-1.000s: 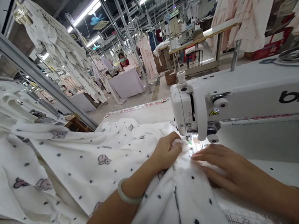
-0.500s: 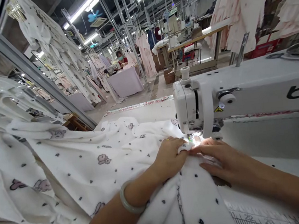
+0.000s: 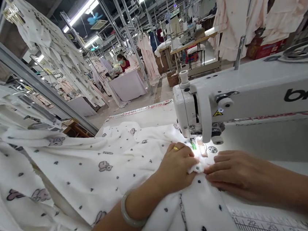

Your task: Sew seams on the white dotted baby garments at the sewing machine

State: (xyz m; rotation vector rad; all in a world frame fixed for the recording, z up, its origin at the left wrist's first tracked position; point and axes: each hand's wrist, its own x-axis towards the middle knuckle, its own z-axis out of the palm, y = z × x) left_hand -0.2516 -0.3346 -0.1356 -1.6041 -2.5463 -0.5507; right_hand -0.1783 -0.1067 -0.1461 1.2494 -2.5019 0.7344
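Observation:
White fabric [image 3: 131,162] printed with small hearts and rabbits spreads over the sewing table and runs down toward me. My left hand [image 3: 177,164], with a ring and a bangle at the wrist, is closed on a bunched fabric edge just in front of the presser foot. From the other side my right hand [image 3: 231,171] pinches the same edge, its fingertips almost meeting the left ones. The white sewing machine [image 3: 191,106] stands right behind both hands. Its lit needle area [image 3: 194,144] shows a green piece at the foot.
A printed ruler scale [image 3: 259,225] runs along the table's front. White plastic hangers [image 3: 1,105] and a slanted metal post [image 3: 28,73] stand at left. Farther back are hanging pink garments [image 3: 232,19], a co-worker [image 3: 123,63] at a cloth-covered table [image 3: 128,84], and a wooden-edged table [image 3: 193,44].
My right hand has drawn back from beside the needle toward me, baring the plate there. The fabric edge has come slightly nearer, and the view has shifted a little right.

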